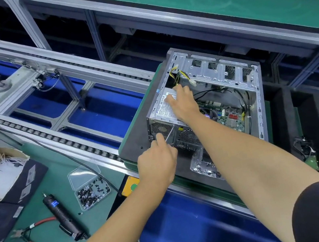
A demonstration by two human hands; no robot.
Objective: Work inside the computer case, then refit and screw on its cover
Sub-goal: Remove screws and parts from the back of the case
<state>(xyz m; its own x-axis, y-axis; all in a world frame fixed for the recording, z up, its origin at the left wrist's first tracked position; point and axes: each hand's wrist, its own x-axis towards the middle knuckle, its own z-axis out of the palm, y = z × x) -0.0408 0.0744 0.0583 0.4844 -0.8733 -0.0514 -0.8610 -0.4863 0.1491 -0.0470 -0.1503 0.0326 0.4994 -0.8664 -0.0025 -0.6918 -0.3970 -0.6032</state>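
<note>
1. One computer case [210,99], side open, lying on a dark pallet [135,146] on the conveyor.
2. Right hand [183,103]: fingers straight, flat on the labelled power supply [165,107]. Label text unreadable.
3. Left hand [157,163] curled round a thin metal shaft [169,135] at the case's rear grille.
4. Bench: one electric screwdriver [63,216], one red-handled pliers [33,234], one open clear screw box [91,191].
5. One clear screw bag [202,164] just beside the case.

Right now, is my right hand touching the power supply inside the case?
Touching. The head view shows the right hand lying flat on the labelled top of the power supply, fingers spread, no gap visible.
</note>
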